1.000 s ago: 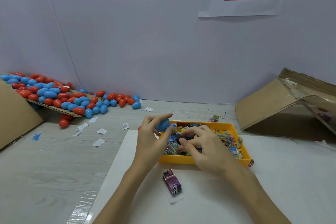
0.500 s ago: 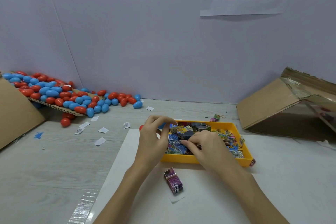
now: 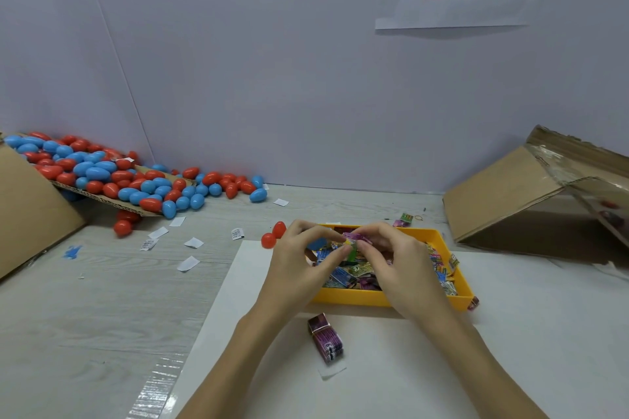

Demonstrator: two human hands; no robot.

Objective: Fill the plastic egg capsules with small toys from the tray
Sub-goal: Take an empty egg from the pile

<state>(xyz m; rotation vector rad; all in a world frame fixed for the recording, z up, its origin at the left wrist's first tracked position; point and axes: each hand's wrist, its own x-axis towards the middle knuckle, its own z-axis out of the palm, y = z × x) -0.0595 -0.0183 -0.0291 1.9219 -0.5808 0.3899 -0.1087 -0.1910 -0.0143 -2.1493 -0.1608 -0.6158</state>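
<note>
My left hand (image 3: pixel 299 262) cupped the blue egg half (image 3: pixel 317 243) with curled fingers over the yellow tray (image 3: pixel 391 299), my right hand (image 3: pixel 391 255) pinched a small toy packet (image 3: pixel 352 241); I judged it needed folding small to fit.

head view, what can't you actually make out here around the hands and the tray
- Blue egg capsule: mostly hidden behind the left hand; open or closed, cannot tell.
- Small toy pinched between both hands: the right hand and fingertips cover it; too small to identify.
- Yellow tray: both hands hide much of its contents.
- Cardboard box: cut off by the right edge.
</note>
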